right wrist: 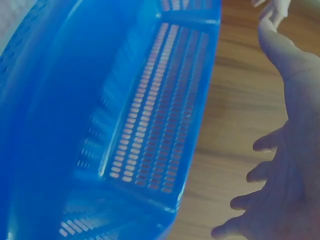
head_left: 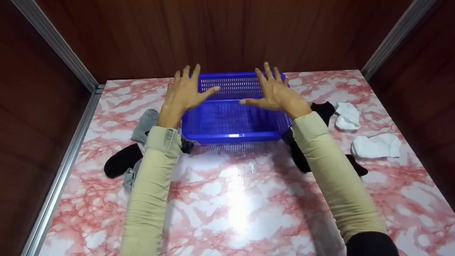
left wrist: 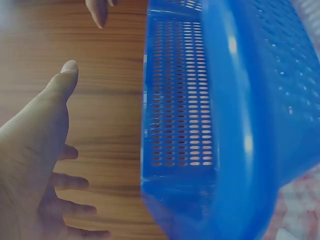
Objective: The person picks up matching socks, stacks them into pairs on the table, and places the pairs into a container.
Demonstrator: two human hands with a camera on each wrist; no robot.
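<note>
A blue plastic basket [head_left: 231, 136] with slotted walls stands at the back of the table, and its visible inside holds nothing. Above its left side my left hand [head_left: 185, 90] is spread, fingers straight and thumb pointing inward. My right hand [head_left: 275, 92] hovers the same way over the right side. Both wrist views show a gap between the hand and the basket wall [left wrist: 182, 95], so neither hand grips anything. Left of the basket lie a black sock [head_left: 123, 160] and a grey sock [head_left: 145, 124]. White socks [head_left: 376, 146] and black socks [head_left: 322, 111] lie to the right, partly hidden by my right sleeve.
The table [head_left: 220, 213] has a red and white marbled top. A brown wooden panel [head_left: 227, 35] rises directly behind the basket. Dark side panels with metal rails [head_left: 57, 153] border the left and right. A grey cloth piece [head_left: 129, 177] shows beside my left sleeve.
</note>
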